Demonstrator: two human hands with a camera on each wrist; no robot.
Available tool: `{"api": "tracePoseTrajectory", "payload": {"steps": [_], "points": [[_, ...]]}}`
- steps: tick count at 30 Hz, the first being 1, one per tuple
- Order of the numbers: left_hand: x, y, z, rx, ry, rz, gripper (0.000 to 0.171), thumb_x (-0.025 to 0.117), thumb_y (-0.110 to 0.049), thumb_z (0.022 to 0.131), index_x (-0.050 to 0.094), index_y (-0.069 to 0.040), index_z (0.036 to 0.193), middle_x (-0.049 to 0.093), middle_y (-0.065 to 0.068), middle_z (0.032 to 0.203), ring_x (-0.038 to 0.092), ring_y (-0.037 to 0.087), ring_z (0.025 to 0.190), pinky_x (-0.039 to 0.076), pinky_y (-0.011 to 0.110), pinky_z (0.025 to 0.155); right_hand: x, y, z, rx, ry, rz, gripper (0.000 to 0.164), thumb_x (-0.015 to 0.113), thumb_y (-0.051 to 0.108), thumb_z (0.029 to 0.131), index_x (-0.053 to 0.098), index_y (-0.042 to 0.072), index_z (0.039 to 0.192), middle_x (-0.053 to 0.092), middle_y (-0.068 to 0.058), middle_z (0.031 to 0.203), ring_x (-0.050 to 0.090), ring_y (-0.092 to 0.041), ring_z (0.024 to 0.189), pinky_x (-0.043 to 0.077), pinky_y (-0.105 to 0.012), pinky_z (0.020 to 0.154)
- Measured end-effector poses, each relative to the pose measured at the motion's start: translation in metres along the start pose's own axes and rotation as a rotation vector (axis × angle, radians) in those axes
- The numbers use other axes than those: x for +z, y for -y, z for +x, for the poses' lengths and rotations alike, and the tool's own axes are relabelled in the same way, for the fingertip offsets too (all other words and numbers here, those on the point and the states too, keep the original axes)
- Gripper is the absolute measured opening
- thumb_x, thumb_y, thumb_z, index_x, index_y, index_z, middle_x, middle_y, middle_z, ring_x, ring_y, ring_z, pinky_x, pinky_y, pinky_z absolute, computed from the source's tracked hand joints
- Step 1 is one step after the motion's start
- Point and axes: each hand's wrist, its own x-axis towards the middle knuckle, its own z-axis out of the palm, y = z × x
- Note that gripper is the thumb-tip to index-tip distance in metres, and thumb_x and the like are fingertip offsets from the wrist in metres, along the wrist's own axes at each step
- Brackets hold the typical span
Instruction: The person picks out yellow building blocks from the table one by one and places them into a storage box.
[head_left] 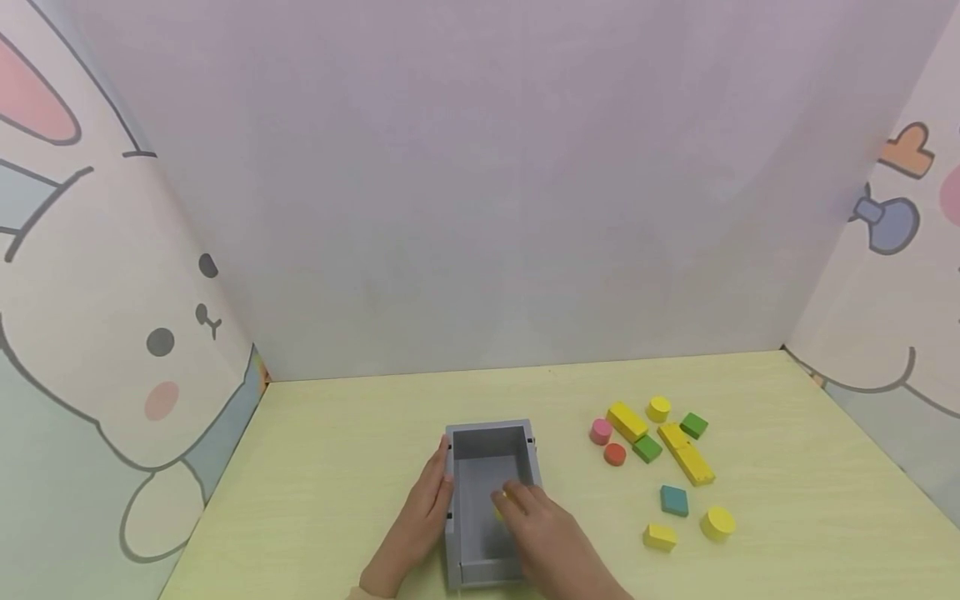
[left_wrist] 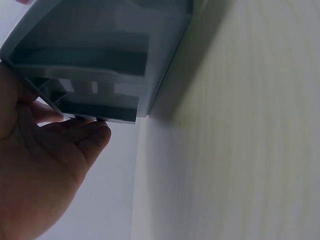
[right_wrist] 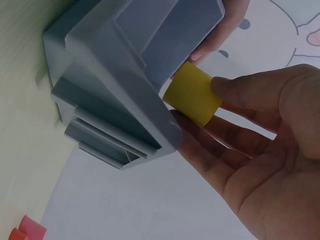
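Note:
A grey open-topped rectangular box (head_left: 491, 571) stands on the table. My left hand (head_left: 422, 508) holds its left wall, thumb at the rim and fingers along the outer side; in the left wrist view those fingers (left_wrist: 92, 142) touch the ledge on that side. My right hand (head_left: 551, 533) is over the box's right half. Between thumb and fingers it pinches a yellow cylinder block (right_wrist: 194, 94), at the box's rim in the right wrist view. The head view shows only a sliver of this block, mostly hidden by the fingers.
Right of the box lie several loose blocks: a pink cylinder (head_left: 601, 431), a red disc (head_left: 615, 454), yellow bars (head_left: 627, 422), green blocks (head_left: 647, 449), a teal square block (head_left: 674, 501) and a larger yellow cylinder (head_left: 718, 523). A plain backdrop (head_left: 480, 208) rises behind the table.

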Motion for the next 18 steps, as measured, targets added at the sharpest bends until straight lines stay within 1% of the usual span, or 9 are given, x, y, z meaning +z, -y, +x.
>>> {"api": "tracePoseTrajectory", "payload": {"steps": [7, 14, 18], "points": [[-0.001, -0.002, -0.001, 0.000, -0.003, -0.001, 0.050, 0.028, -0.023, 0.102, 0.013, -0.004, 0.145, 0.021, 0.018, 0.151, 0.018, 0.028, 0.135, 0.024, 0.056, 0.109, 0.006, 0.000, 0.000, -0.020, 0.047, -0.014, 0.049, 0.075, 0.002, 0.066, 0.059, 0.005, 0.112, 0.061, -0.012, 0.110, 0.058, -0.023, 0.094, 0.058, -0.033, 0.078], [0.000, 0.000, -0.001, 0.003, -0.004, 0.005, 0.050, 0.027, -0.023, 0.102, 0.012, -0.004, 0.145, 0.021, 0.018, 0.150, 0.018, 0.029, 0.136, 0.024, 0.056, 0.109, 0.013, 0.000, 0.002, -0.010, 0.160, -0.021, 0.047, 0.074, 0.007, 0.069, 0.059, 0.009, 0.114, 0.061, -0.010, 0.112, 0.058, -0.023, 0.096, 0.057, -0.035, 0.080], [0.000, 0.000, -0.001, 0.003, -0.006, 0.002, 0.050, 0.028, -0.023, 0.101, 0.013, -0.004, 0.145, 0.021, 0.018, 0.150, 0.018, 0.028, 0.135, 0.024, 0.056, 0.109, 0.017, -0.001, 0.002, -0.024, 0.191, -0.057, 0.046, 0.076, 0.011, 0.069, 0.060, 0.010, 0.112, 0.063, -0.009, 0.110, 0.058, -0.023, 0.097, 0.056, -0.037, 0.082]]}}
